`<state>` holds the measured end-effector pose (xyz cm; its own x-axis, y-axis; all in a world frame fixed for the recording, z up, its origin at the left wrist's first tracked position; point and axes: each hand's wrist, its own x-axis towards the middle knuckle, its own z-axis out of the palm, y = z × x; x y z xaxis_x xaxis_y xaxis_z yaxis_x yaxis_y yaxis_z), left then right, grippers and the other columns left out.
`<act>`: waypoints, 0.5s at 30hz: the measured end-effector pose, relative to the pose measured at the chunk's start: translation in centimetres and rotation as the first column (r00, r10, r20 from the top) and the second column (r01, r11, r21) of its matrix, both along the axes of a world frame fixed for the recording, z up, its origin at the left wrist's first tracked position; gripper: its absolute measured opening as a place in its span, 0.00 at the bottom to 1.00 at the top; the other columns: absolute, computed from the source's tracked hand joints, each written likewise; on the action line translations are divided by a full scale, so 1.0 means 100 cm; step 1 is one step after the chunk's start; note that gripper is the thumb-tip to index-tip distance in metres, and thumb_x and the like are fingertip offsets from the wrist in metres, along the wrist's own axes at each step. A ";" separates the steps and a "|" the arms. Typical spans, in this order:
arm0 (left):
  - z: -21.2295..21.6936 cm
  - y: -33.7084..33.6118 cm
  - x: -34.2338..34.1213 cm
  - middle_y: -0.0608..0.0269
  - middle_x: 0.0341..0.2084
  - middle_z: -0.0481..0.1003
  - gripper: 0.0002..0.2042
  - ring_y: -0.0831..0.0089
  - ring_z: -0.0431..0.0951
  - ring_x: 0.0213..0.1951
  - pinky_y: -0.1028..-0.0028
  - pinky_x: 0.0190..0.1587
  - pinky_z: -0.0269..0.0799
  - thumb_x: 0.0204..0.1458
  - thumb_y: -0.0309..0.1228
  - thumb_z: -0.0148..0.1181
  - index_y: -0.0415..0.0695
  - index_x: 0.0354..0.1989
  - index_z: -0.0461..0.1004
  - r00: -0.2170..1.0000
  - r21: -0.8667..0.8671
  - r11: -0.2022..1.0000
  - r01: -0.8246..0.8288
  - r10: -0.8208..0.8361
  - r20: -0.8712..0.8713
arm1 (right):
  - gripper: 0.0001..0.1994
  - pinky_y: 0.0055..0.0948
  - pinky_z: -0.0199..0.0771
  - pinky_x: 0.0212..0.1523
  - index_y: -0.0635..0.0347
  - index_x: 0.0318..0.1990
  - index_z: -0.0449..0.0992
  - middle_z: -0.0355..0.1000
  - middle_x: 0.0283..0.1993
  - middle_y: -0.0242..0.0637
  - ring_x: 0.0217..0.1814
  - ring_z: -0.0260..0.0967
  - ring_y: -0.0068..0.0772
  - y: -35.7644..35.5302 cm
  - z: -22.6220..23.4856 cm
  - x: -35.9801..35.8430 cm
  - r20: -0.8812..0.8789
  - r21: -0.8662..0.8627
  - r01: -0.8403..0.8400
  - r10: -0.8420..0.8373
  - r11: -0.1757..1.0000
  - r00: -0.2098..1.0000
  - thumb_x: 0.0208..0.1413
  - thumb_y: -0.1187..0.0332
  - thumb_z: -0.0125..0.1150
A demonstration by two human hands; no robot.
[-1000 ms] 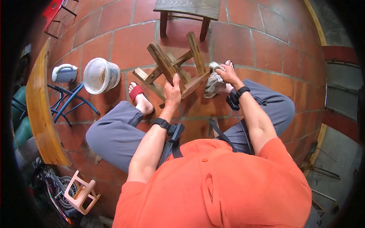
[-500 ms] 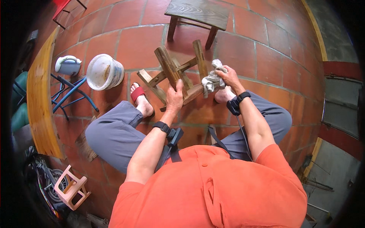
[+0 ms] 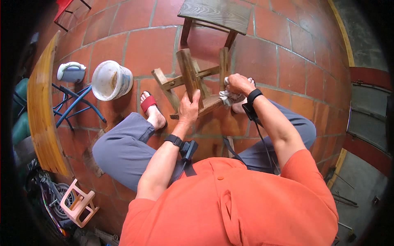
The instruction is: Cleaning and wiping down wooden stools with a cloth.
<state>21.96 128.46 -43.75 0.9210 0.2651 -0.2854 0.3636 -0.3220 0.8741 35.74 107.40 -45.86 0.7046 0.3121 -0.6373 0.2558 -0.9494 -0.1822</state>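
Stool [image 3: 193,82]: upturned, 4 legs up
Left hand [image 3: 189,110]: grips 1 leg
Right hand [image 3: 237,84]: clutches white rag [image 3: 229,97]
Progress: wiping seemingly underway, finished share unclear

The small wooden stool [image 3: 193,84] is mid-brown, streaked with grain; the rag [image 3: 230,97] against it is off-white, smudged grey. The floor [image 3: 287,53] is red-brown brick tile with pale joints. The bucket [image 3: 111,80] is white (stained brownish inside) — the sandal [image 3: 148,103] red, the shirt [image 3: 242,205] orange, the trousers [image 3: 123,147] grey.
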 end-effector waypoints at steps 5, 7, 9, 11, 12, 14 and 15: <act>0.002 -0.013 0.011 0.44 0.35 0.77 0.26 0.46 0.76 0.42 0.57 0.45 0.69 0.58 0.54 0.47 0.40 0.46 0.71 1.000 -0.016 1.000 -0.015 0.016 0.013 | 0.18 0.43 0.70 0.53 0.70 0.41 0.78 0.73 0.45 0.60 0.52 0.70 0.56 -0.015 -0.026 -0.014 0.102 0.170 0.399 -0.419 0.901 0.902 0.48 0.63 0.57; 0.000 -0.019 0.009 0.43 0.34 0.77 0.26 0.46 0.76 0.42 0.56 0.45 0.69 0.58 0.54 0.47 0.40 0.45 0.72 0.998 -0.045 0.998 -0.043 0.045 0.035 | 0.18 0.43 0.69 0.54 0.70 0.39 0.78 0.72 0.46 0.61 0.53 0.70 0.56 -0.021 -0.030 -0.013 0.121 0.168 0.447 -0.469 0.878 0.875 0.48 0.62 0.57; -0.003 -0.015 0.010 0.42 0.33 0.77 0.26 0.44 0.76 0.41 0.54 0.44 0.69 0.57 0.55 0.47 0.40 0.44 0.72 0.999 0.050 0.998 -0.025 0.024 0.024 | 0.18 0.42 0.69 0.55 0.70 0.40 0.78 0.72 0.46 0.61 0.54 0.70 0.56 -0.010 -0.017 -0.009 0.034 0.105 0.378 -0.383 0.920 0.923 0.49 0.61 0.56; -0.003 -0.010 0.007 0.41 0.32 0.77 0.27 0.43 0.76 0.41 0.53 0.44 0.69 0.57 0.55 0.47 0.39 0.42 0.72 1.000 0.048 0.999 -0.017 0.016 0.017 | 0.16 0.42 0.71 0.53 0.66 0.40 0.79 0.73 0.46 0.57 0.52 0.70 0.55 0.004 0.005 -0.016 -0.001 0.036 0.282 -0.282 0.959 0.959 0.49 0.63 0.56; -0.003 -0.008 0.008 0.41 0.33 0.77 0.27 0.43 0.76 0.41 0.53 0.44 0.69 0.57 0.55 0.47 0.39 0.42 0.72 1.000 0.057 0.998 0.006 -0.006 0.003 | 0.16 0.42 0.71 0.52 0.65 0.40 0.79 0.73 0.46 0.56 0.52 0.70 0.55 0.004 0.000 -0.019 0.007 0.023 0.266 -0.266 0.964 0.964 0.50 0.63 0.56; -0.002 -0.007 0.010 0.40 0.33 0.77 0.27 0.43 0.76 0.42 0.53 0.44 0.69 0.57 0.56 0.47 0.40 0.43 0.72 1.000 0.068 0.997 0.025 -0.025 0.004 | 0.15 0.43 0.71 0.52 0.63 0.41 0.79 0.73 0.46 0.56 0.52 0.71 0.55 0.006 0.004 -0.023 0.010 0.007 0.260 -0.260 0.965 0.965 0.51 0.62 0.56; -0.001 -0.007 0.008 0.40 0.33 0.77 0.27 0.43 0.76 0.42 0.53 0.44 0.69 0.56 0.56 0.47 0.40 0.43 0.72 1.000 0.087 0.996 0.026 -0.025 -0.012 | 0.15 0.43 0.71 0.52 0.63 0.41 0.79 0.73 0.46 0.57 0.52 0.70 0.55 0.008 0.007 -0.026 0.009 0.014 0.255 -0.255 0.967 0.967 0.51 0.62 0.56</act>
<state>22.78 127.78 -43.89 0.9248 0.2658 -0.2721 0.3634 -0.4062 0.8384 33.15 108.22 -45.12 0.7688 0.1287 -0.6264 0.0073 -0.9812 -0.1928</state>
